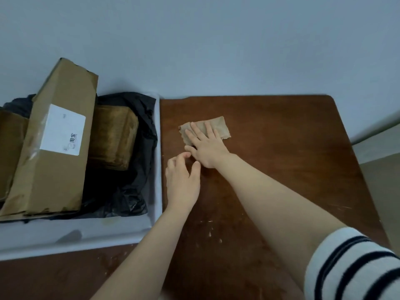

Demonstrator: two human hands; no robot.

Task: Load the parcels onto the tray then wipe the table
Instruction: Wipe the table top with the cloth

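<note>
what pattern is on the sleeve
White with dark navy or black stripes, on the right arm's sleeve, seen in the head view.

Left edge: the flat brown paper-wrapped parcel (8, 148) runs out of my view.
Under my right hand (205, 146): part of the tan paper wiping cloth (218, 126) — covered.
White label print (74, 138): too small to read.

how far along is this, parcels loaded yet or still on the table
Loading looks done: the long cardboard parcel and the smaller brown parcels sit in the white tray, and none shows on the table. Wiping is in hand: the right hand presses a brown cloth flat, with the left hand open beside it. Pale specks near the front edge remain.
</note>
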